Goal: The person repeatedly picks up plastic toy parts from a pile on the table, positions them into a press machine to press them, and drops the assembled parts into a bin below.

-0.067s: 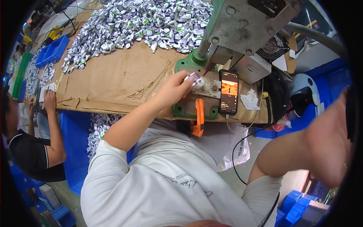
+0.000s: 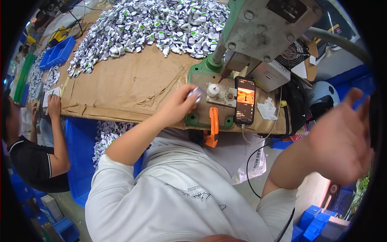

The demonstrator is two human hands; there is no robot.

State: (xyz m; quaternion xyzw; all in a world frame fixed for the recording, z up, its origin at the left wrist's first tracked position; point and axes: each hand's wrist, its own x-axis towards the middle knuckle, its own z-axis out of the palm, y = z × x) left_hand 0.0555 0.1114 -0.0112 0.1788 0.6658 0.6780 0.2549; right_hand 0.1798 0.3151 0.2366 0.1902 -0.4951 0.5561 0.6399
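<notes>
My left hand [image 2: 180, 103] is closed around a small white-and-purple plastic piece [image 2: 195, 95], just left of the press's base. A round white part [image 2: 213, 90] sits on the metal fixture block [image 2: 223, 97], apart from my fingers and below the press's pointed ram [image 2: 224, 74]. The green bench press [image 2: 210, 64] stands at the table's right side. Far out to the right, my right hand [image 2: 340, 141] is raised, palm partly showing. Motion and the picture's dark rim smear its fingers, so whether it grips anything is unclear.
A large heap of white-and-purple pieces [image 2: 153, 26] covers the table's far side. An orange handle [image 2: 211, 127] juts from the near edge. Right of the fixture stands a phone [image 2: 244, 101] on a cable, beside crumpled tissue [image 2: 267, 109]. A person [image 2: 38, 161] works at the left.
My left hand has drawn back left from the fixture with the small piece, uncovering the round white part. My right hand has shifted a little leftward.
</notes>
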